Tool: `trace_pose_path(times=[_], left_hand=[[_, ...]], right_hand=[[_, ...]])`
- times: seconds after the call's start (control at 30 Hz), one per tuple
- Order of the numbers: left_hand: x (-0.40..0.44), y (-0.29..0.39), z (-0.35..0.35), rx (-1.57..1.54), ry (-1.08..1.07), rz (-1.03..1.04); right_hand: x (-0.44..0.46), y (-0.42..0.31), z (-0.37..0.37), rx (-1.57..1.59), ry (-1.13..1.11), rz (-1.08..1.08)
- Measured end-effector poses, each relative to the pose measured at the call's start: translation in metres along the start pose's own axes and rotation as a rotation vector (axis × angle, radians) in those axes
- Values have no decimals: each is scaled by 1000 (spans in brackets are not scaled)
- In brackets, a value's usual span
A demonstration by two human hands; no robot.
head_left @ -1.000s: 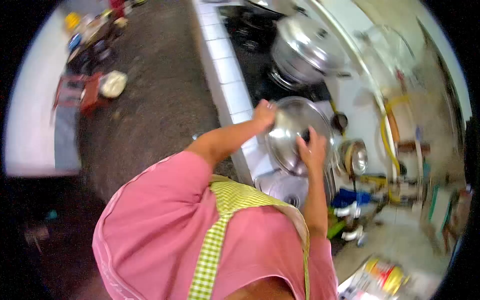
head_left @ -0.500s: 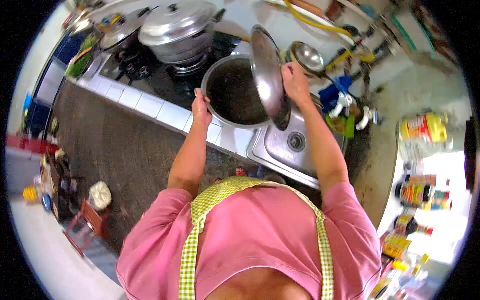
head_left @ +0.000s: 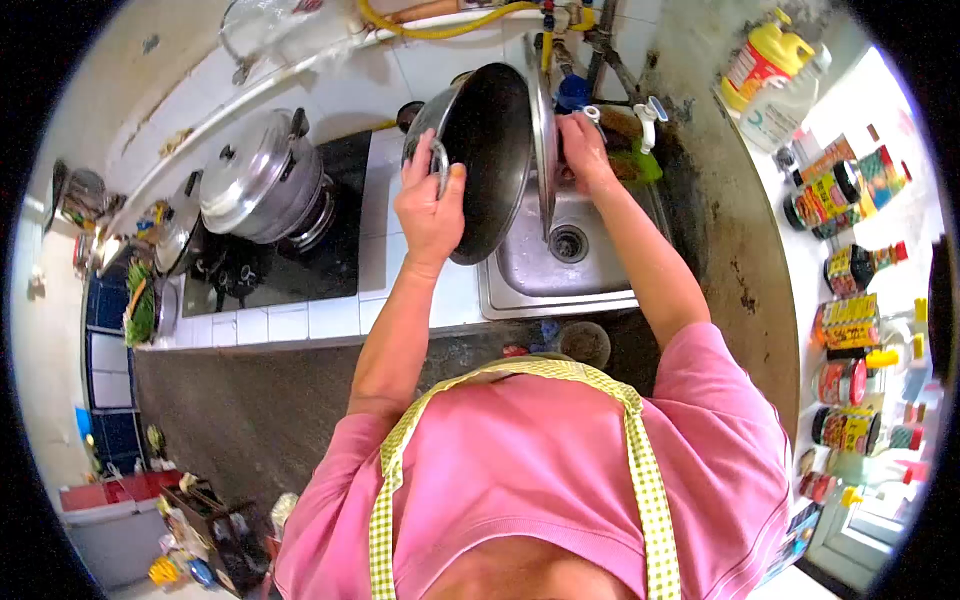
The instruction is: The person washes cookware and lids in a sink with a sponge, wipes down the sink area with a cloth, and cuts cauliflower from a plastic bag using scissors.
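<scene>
A wide, dark-bottomed cooking pot (head_left: pixel 488 160) is tipped steeply on its side, its mouth facing right above the edge of the steel sink (head_left: pixel 540 282). My left hand (head_left: pixel 432 205) is closed around the pot's side handle. Upright at the pot's mouth stands a round metal lid (head_left: pixel 543 140), seen nearly edge-on. My right hand (head_left: pixel 583 152) is on the lid's outer face, its fingertips partly hidden, closed at the lid's middle. Whether the lid touches the pot's rim along its length I cannot tell.
A lidded steel pot (head_left: pixel 255 185) sits on the black gas stove (head_left: pixel 335 230) to the left. A white tap (head_left: pixel 648 120) and a green container (head_left: pixel 638 165) are behind the sink. Several bottles and jars (head_left: pixel 838 275) line the right ledge. A yellow hose (head_left: pixel 440 32) runs along the wall.
The pot has gone from standing almost level to tipped on its side toward the sink. The lid has turned upright with it. My view has swung to the right.
</scene>
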State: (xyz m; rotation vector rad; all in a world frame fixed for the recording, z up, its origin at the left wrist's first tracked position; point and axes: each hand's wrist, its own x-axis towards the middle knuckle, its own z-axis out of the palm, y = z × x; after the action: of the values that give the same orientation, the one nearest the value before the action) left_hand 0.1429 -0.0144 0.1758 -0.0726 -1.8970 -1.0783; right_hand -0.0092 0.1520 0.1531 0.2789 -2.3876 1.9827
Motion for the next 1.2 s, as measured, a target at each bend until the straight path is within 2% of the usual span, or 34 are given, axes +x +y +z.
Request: trace_pose_path(times=[0.07, 0.2, 0.3, 0.33, 0.4, 0.43, 0.47, 0.5, 0.53, 0.57, 0.6, 0.63, 0.7, 0.73, 0.77, 0.8, 0.83, 0.9, 0.93, 0.97, 1.0, 1.03, 1.1, 1.2], left_hand=[[12, 25, 7, 83, -80, 227], [26, 56, 24, 132, -180, 475], [30, 80, 27, 231, -278, 610], [32, 76, 27, 215, -273, 628], [32, 74, 24, 221, -218, 635], [31, 74, 21, 192, -202, 571], [31, 71, 15, 174, -168, 512], [29, 66, 10, 128, -136, 411], [28, 61, 5, 58, -84, 315], [27, 58, -4, 63, -31, 242], [23, 54, -12, 43, 25, 127], [19, 47, -21, 9, 81, 19], [3, 41, -43, -156, 203, -304], [-7, 29, -53, -208, 310, -319], [-20, 19, -66, -133, 355, -409], [-37, -15, -66, -347, 550, -503], [-44, 8, -92, -467, 583, -777], [-62, 16, -130, -454, 704, -800], [-79, 7, -148, -315, 707, -791], [-85, 18, -165, -553, 861, -859], [-102, 1, -185, -509, 961, -909], [-118, 1, -205, -452, 968, -823], [-149, -5, -244, -560, 1040, -729], [-186, -3, -306, -630, 1180, -698]], right_hand=[[-4, -3, -15, 71, 80, -11], [-26, -21, -27, 308, 156, -50], [-30, -26, -23, 414, 276, 7], [-22, -17, -19, 380, 348, -104], [-9, -1, -13, 414, 280, -134], [-14, -7, -10, 327, 295, -139], [4, 15, -7, 333, 136, -135], [5, 19, 5, 458, 160, -224], [-19, -7, 15, 426, 180, -263], [-7, 15, 20, 169, 151, -454], [-29, -11, 27, -27, 150, -416], [-44, -27, 36, -175, 135, -494], [-59, -32, 51, -368, 7, -594], [-66, -34, 64, -413, -73, -666], [-75, -35, 73, -459, -136, -729], [-83, -41, 85, -483, -241, -730], [-92, -49, 98, -513, -344, -724], [-117, -67, 125, -515, -501, -775], [-128, -70, 141, -552, -566, -772], [-139, -73, 156, -589, -633, -771], [-151, -78, 171, -627, -689, -806], [-165, -82, 187, -659, -752, -845], [-193, -91, 217, -679, -823, -921], [-246, -108, 266, -680, -974, -1011]])
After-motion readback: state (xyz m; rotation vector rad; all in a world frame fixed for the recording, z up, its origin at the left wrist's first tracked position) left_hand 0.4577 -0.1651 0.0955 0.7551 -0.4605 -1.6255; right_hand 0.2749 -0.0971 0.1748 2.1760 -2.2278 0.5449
